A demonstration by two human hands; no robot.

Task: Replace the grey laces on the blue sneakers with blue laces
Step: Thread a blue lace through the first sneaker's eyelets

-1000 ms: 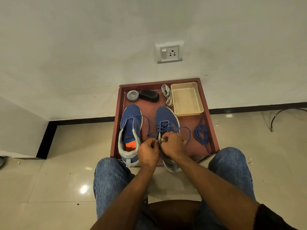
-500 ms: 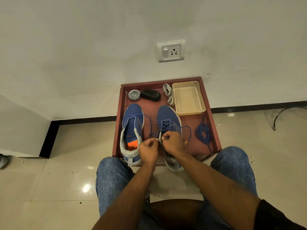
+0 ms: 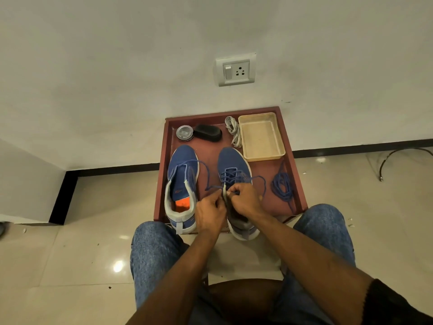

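Two blue sneakers stand side by side on a dark red tray [image 3: 164,174]. The right sneaker [image 3: 230,163] has a blue lace [image 3: 230,175] crossed through its eyelets. My left hand [image 3: 209,213] and my right hand [image 3: 246,198] meet over its tongue, each pinching an end of that lace. One loose strand runs left over the left sneaker [image 3: 181,181], which shows an orange insole. A spare blue lace [image 3: 282,186] lies bundled at the tray's right. A grey lace [image 3: 233,131] lies coiled at the back.
At the tray's back sit a round tin [image 3: 184,133], a black brush [image 3: 208,132] and a beige plastic tray [image 3: 261,137]. A wall socket [image 3: 235,69] is above. My knees in jeans flank the tray's near edge. A cable [image 3: 398,156] lies on the floor at right.
My hands have stayed at the right sneaker's tongue, with small finger movements on the blue lace. The camera view has shifted slightly.
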